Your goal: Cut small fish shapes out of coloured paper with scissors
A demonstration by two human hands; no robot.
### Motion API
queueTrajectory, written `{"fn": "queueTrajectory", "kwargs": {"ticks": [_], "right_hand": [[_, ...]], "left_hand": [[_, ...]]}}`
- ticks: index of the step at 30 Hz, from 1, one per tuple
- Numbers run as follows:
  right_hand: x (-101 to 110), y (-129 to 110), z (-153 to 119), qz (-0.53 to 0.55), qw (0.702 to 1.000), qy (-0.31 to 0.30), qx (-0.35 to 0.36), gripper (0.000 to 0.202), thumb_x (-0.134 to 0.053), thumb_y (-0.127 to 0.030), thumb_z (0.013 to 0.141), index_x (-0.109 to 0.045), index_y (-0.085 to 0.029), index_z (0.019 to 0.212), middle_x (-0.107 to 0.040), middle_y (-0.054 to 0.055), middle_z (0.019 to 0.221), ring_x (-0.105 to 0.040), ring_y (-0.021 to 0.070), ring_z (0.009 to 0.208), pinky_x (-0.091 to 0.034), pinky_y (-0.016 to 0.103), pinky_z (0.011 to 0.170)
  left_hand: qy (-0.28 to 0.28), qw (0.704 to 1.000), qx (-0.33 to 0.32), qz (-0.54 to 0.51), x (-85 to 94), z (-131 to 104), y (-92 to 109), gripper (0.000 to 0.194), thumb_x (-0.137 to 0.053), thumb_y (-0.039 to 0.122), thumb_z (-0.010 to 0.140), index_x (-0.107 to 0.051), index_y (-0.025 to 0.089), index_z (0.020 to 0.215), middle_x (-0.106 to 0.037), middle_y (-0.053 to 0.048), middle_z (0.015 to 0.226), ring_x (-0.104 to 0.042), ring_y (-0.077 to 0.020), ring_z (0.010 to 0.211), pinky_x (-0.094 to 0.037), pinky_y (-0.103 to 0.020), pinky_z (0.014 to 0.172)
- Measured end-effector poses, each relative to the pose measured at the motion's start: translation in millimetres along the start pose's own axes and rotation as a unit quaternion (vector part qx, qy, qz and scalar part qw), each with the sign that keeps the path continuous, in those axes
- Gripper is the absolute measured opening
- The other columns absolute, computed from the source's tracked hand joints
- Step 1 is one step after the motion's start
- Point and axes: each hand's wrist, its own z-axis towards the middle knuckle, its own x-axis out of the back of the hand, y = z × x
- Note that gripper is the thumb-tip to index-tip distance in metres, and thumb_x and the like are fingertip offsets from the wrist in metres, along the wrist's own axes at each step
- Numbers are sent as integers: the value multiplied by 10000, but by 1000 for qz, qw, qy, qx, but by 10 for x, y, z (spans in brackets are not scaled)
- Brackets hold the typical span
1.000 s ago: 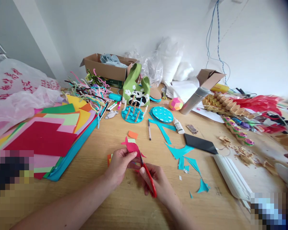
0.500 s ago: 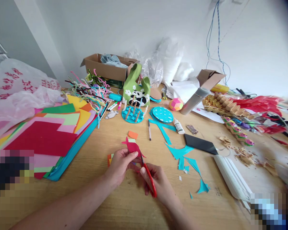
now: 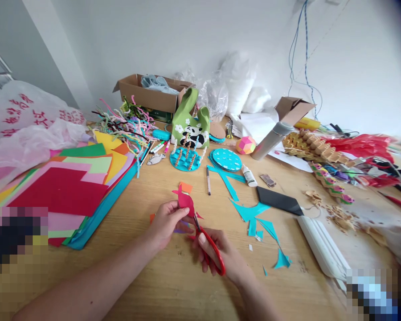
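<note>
- Head view: the red paper (image 3: 186,203) is held above the wooden table (image 3: 160,298), in front of the person, just beyond the left thumb; its long axis slants, with the narrow, forked end pointing away and slightly left, and the broader part running back toward the scissors.
- The red-handled scissors (image 3: 210,249) lie along a slant too, blades pointing away and left to the lower edge of the paper, the 2 handle loops toward the person and right. How far the blades are parted cannot be told.
- The left hand (image 3: 167,223) reaches in from the lower left, forearm slanting up and right, with the paper pinched narrowly between thumb and fingers.
- The right hand (image 3: 220,254) comes from the lower right, forearm slanting up and left, its fingers curled around the handles and its thumb on top.
- An orange scrap (image 3: 186,186) lies just beyond the paper, partly hidden by it; a pen (image 3: 209,180) lies farther right.
- Blue scraps (image 3: 252,211) are spread to the right of the hands, and a stack of coloured sheets (image 3: 58,189) lies to the left.
</note>
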Motion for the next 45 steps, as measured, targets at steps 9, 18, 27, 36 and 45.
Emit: {"fn": "queueTrajectory", "kwargs": {"ticks": [9,18,27,36,45], "right_hand": [[84,-62,-34,-26,999,-25,-3,602,-568,-745,736,-549,-144,720,-541,-28,514,-491,70,362,-293,162,327],[135,-34,-34,-48,998,-45,-17,577,-574,-716,754,-542,-142,702,-521,-40,511,-509,67,364,-310,149,323],[123,-58,-33,-73,995,-54,-42,578,-589,-725,727,-535,-151,703,-524,-41,501,-508,74,366,-325,156,315],[121,-48,-36,-63,995,-63,-54,539,-654,-677,710,-534,-152,692,-522,-43,505,-520,80,383,-380,159,331],[123,-40,-35,-63,995,-65,-52,520,-672,-656,710,-532,-156,687,-525,-39,506,-506,77,371,-354,156,319]], "left_hand": [[-35,998,24,48,48,25,27,265,-754,339,661,-642,119,757,-716,-95,688,-692,-196,602,-507,-239,486],[-72,992,45,95,187,107,88,280,-766,339,652,-646,119,774,-715,-96,697,-702,-216,576,-477,-220,428],[-122,982,61,129,222,110,101,246,-727,322,690,-638,117,792,-727,-128,789,-705,-209,603,-487,-213,421],[-143,979,82,122,235,127,116,218,-725,285,666,-622,112,751,-718,-97,699,-696,-195,587,-506,-213,422],[-152,978,90,112,258,136,105,212,-722,272,666,-627,107,759,-720,-96,702,-691,-186,580,-508,-213,424]]}}
